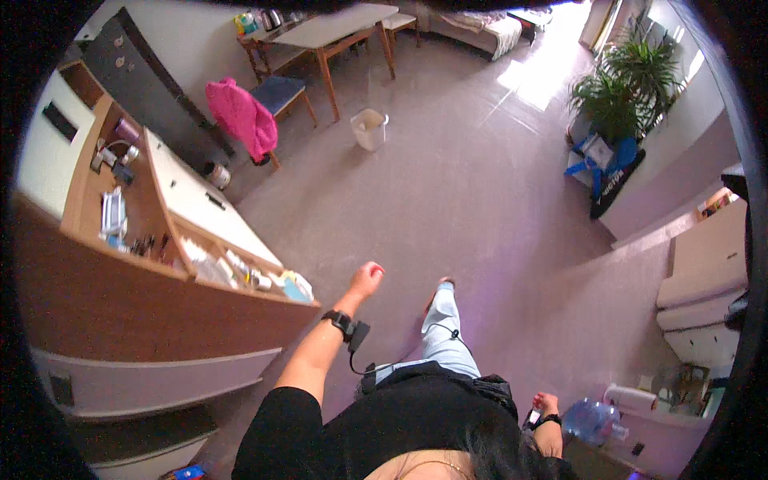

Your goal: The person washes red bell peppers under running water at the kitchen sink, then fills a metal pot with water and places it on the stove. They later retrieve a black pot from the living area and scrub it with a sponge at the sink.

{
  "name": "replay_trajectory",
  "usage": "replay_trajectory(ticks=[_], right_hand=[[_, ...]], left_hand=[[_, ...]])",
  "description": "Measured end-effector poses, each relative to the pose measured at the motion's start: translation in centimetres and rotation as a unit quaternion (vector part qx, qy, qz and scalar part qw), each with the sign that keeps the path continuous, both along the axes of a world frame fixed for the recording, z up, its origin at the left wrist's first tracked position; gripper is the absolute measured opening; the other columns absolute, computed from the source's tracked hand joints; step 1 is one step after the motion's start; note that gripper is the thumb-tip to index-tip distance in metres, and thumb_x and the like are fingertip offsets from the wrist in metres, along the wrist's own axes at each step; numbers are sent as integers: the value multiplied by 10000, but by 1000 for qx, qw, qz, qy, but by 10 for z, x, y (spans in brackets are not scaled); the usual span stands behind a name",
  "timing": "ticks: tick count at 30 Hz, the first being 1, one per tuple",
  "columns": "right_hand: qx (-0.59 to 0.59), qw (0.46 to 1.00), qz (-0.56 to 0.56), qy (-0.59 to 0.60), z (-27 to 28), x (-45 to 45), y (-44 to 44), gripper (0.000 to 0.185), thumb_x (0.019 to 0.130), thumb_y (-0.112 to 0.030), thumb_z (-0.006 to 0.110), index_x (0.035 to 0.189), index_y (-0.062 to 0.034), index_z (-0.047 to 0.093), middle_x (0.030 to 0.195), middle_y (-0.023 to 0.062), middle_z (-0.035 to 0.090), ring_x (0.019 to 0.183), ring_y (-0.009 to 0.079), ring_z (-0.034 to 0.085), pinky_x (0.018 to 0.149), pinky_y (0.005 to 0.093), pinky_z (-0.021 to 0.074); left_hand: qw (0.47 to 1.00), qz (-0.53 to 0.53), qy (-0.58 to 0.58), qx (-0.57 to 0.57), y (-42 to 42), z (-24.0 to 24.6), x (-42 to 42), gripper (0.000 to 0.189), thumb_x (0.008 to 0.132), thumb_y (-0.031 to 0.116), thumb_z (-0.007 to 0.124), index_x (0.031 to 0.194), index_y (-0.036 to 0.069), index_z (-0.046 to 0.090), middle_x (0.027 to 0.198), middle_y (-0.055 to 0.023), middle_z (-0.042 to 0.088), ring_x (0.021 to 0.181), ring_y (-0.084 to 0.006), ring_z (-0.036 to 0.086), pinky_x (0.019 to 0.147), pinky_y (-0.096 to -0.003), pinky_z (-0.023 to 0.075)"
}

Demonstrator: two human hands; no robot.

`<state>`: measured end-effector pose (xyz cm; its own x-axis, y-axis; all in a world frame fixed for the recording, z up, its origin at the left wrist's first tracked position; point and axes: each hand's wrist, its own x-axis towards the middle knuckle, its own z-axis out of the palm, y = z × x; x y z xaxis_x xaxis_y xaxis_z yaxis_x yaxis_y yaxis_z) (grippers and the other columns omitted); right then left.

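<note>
My left hand (pixel 367 279) swings ahead of my body with its fingers curled in, and I see nothing in it. A black strap with a small box (pixel 359 336) and a cable sits on that forearm. Closest to this hand is the corner of a wooden cabinet (pixel 150 318), whose open compartment (pixel 270 291) holds papers and small bottles. My right hand (pixel 545 403) hangs low by my right side, its fingers partly hidden and blurred. Near it stands a clear blue water jug (pixel 591 420). One leg in light jeans (pixel 443 324) is stretched forward on the floor.
A white waste bin (pixel 369 129) stands on the floor (pixel 432 192) ahead. Beyond it are a table (pixel 336 27) and a chair (pixel 279 95) with a pink garment (pixel 243 117). Potted plants (pixel 630 84) and bags (pixel 603 159) line the right. Face masks (pixel 113 213) lie on the cabinet.
</note>
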<state>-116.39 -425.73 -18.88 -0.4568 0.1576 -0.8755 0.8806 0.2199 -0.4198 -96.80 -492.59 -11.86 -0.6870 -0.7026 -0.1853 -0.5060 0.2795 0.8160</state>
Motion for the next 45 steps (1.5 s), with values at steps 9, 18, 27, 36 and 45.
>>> replay_trajectory(ticks=[9, 18, 27, 36, 45], right_hand=[[-43, 950, 253, 176, 21, -371, -339, 180, 728, -127, 528, 559, -76, 493, 483, 34, 458, 385, 140, 434, 353, 266, 335], [-238, 833, 420, 272, 92, -594, -773, 178, 845, -187, 564, 869, -12, 584, 713, 49, 601, 632, 122, 572, 543, 237, 445], [-173, 892, 405, 104, 184, -739, -921, 237, 868, -246, 518, 1003, -56, 563, 857, 60, 617, 776, 156, 597, 674, 283, 486], [-216, 886, 391, 129, 197, -1000, -1145, 270, 861, -275, 536, 998, -43, 565, 848, 62, 614, 717, 145, 595, 602, 253, 480], [-314, 766, 556, 72, 246, -1171, -1516, 269, 885, -277, 505, 998, -41, 569, 864, 54, 613, 736, 119, 590, 630, 231, 474]], left_hand=[[969, -178, -95, 141, -113, 24, -190, 250, 805, 240, 533, 963, 59, 602, 941, -118, 625, 873, -243, 595, 765, -340, 462], [932, 218, -71, 282, -385, -20, -290, 186, 808, 185, 573, 904, 28, 603, 743, -33, 605, 670, -110, 551, 596, -263, 458], [982, -86, 24, 165, -637, 31, -685, 255, 825, 230, 563, 971, 22, 571, 825, -55, 611, 759, -119, 557, 645, -276, 458], [936, -39, -2, 350, -792, 63, -925, 231, 870, 262, 515, 1019, 89, 549, 921, -15, 588, 821, -105, 557, 673, -267, 469], [841, 226, 204, 447, -958, 82, -996, 222, 893, 213, 474, 1034, 46, 512, 943, -78, 552, 834, -176, 572, 703, -324, 514]])
